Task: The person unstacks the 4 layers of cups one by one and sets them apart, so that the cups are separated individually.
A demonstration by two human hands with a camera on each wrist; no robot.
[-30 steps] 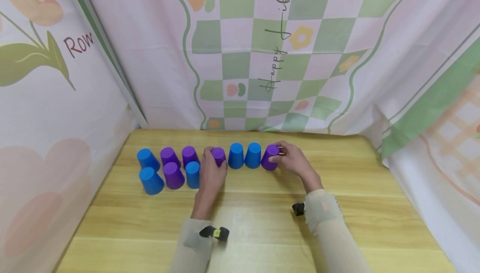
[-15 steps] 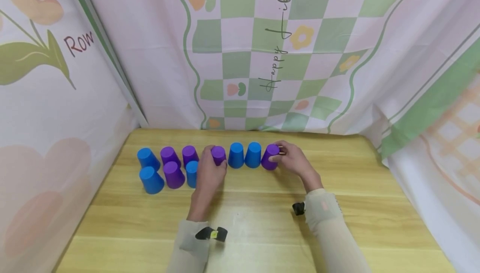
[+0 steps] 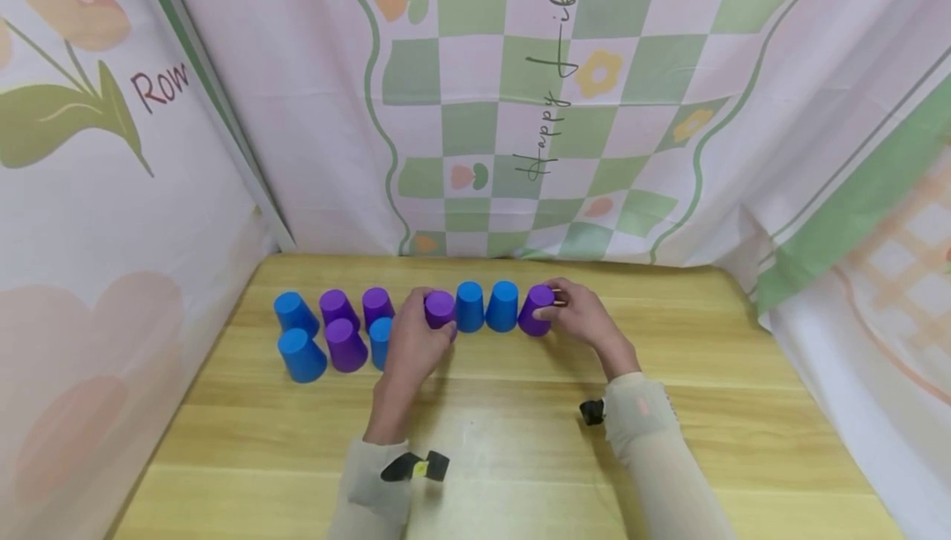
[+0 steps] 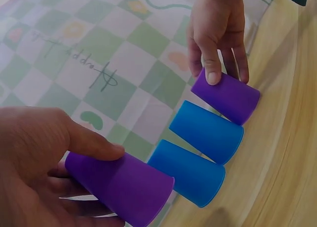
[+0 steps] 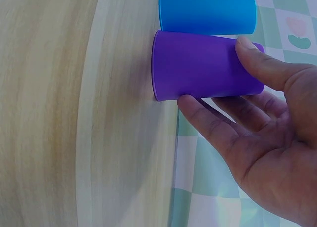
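Head: tabletop [image 3: 513, 433] stretches near and right; toward its far edge the left hand [image 3: 414, 338] grips a purple cup [image 3: 440, 308]. Left wrist: half-curled fingers [image 4: 63, 187] and thumb [image 4: 94, 143] hold it, tapering. Right wrist: the right hand [image 5: 272, 158] pinches the right-end purple cup [image 5: 203, 66].

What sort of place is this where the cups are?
Probably a little cloth-walled booth, perhaps for tabletop play: patterned cloths hang on three sides of a wood-grain table, where blue cups and purple cups are lined up.
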